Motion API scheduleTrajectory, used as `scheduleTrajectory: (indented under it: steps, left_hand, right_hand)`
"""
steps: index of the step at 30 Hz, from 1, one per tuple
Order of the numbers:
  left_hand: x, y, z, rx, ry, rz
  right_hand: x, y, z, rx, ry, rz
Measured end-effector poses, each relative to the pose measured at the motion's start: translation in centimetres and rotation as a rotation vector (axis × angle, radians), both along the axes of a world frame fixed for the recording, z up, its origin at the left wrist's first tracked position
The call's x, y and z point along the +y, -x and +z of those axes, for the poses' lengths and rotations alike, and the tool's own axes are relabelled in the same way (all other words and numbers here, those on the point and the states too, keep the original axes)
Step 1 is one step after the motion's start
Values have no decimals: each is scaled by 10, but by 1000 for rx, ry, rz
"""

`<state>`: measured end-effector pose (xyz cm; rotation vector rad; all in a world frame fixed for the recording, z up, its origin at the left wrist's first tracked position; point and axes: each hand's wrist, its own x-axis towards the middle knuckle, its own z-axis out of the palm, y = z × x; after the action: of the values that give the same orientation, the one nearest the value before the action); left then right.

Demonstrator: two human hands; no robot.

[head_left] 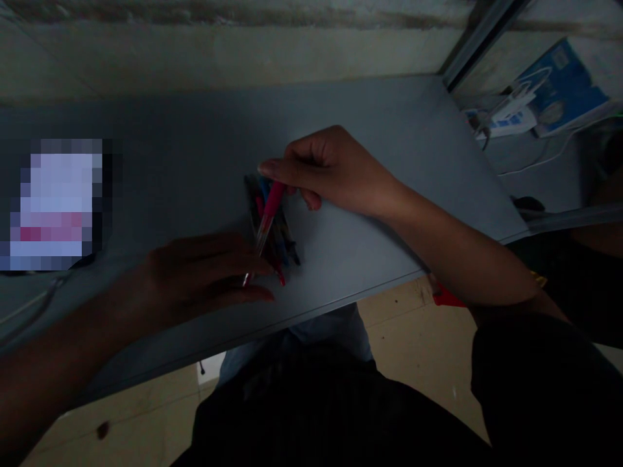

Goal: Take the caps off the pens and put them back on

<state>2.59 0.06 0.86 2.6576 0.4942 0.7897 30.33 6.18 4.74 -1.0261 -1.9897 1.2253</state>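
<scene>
My right hand (pixel 326 170) pinches a pen with a pink grip and clear barrel (pixel 267 224), its tip pointing down toward me. Under the pen lies a small heap of several pens (pixel 278 240), blue, red and dark, on the grey desk (pixel 195 149). My left hand (pixel 204 275) rests on the desk just left of the heap, fingers stretched toward the pen's tip and touching the heap's near end. The scene is dim and the pens are hard to tell apart.
A blurred white and pink object (pixel 53 207) lies at the desk's left. To the right, beyond a metal frame (pixel 479 39), sit a blue booklet (pixel 564 84), a white charger and cables (pixel 511 110). The desk's near edge runs above a tiled floor (pixel 418 344).
</scene>
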Motion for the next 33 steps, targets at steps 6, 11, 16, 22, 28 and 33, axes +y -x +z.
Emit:
scheduleTrajectory:
  steps: [6, 11, 16, 22, 28, 33]
  left_hand:
    - [0, 1, 1, -15, -18, 2]
    - [-2, -2, 4, -9, -18, 18]
    - [-1, -1, 3, -1, -29, 3]
    - [-2, -3, 5, -14, -18, 5]
    - [-1, -5, 6, -8, -52, 19]
    - [-1, -4, 6, -3, -67, 17]
  right_hand:
    - [1, 2, -2, 28, 41, 14]
    - [2, 2, -3, 68, 81, 49]
    - [2, 3, -6, 42, 40, 58]
    - [3, 4, -10, 81, 46, 62]
    - [4, 4, -12, 107, 71, 75]
    - [3, 5, -14, 126, 76, 91]
